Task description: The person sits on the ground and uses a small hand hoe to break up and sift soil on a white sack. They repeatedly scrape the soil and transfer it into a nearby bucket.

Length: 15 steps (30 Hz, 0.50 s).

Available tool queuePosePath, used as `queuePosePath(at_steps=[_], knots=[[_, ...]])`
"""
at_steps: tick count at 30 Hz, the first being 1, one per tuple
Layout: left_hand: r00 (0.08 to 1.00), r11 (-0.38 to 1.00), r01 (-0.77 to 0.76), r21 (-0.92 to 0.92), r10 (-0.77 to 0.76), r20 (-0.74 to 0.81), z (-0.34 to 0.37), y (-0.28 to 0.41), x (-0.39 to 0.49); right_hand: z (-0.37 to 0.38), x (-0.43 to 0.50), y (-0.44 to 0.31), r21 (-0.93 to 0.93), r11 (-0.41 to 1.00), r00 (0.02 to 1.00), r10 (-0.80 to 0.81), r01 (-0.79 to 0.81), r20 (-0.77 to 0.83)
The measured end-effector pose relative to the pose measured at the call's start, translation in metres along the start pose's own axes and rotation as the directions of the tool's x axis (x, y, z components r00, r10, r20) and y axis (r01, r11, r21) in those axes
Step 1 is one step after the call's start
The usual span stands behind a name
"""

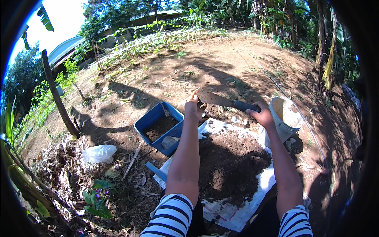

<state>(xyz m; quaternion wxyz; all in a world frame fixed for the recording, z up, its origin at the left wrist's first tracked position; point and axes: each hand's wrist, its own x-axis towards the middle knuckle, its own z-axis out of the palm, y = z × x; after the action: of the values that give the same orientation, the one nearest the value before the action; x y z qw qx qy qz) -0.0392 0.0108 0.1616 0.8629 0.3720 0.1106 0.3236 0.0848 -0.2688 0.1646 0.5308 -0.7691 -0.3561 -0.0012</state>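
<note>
My right hand [262, 115] grips the dark, wrapped handle of a broad-bladed hand tool [217, 99]. Its blade is brown with soil and points left, held above the ground. At the blade's far end is my left hand [195, 105], fingers curled close to the tip; how firmly they hold it cannot be made out. Below both hands, a mound of dark soil [234, 166] lies on a white sack sheet [251, 204]. Left of it stands a blue plastic bin [142, 136] with soil inside. A whitish bucket [284, 127] is beside my right wrist.
A clear plastic bag [100, 153] lies on dry leaves at the left. A leaning wooden post [59, 94] rises beyond it. Along the right runs a thin pole or pipe [308, 126]. Bare dirt ground [219, 56] stretches ahead towards trellised plants [165, 37].
</note>
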Motion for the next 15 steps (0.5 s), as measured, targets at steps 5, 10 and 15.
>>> queuePosePath(at_steps=[5,10,15], knots=[[0.996,0.992,0.073,-0.098,-0.068,0.053,-0.007,0.000,0.003,-0.004,-0.002,-0.004,0.125,0.991,0.998,0.033,-0.039,0.048],[0.996,0.996,0.087,0.032,-0.087,-0.016,-0.019,-0.006,0.013,-0.006,-0.001,-0.002,0.161,0.979,0.989,0.112,-0.127,0.096],[0.991,0.990,0.120,0.081,-0.114,-0.076,-0.022,-0.007,0.013,0.000,0.001,-0.003,-0.042,0.999,1.000,-0.017,0.017,0.004]])
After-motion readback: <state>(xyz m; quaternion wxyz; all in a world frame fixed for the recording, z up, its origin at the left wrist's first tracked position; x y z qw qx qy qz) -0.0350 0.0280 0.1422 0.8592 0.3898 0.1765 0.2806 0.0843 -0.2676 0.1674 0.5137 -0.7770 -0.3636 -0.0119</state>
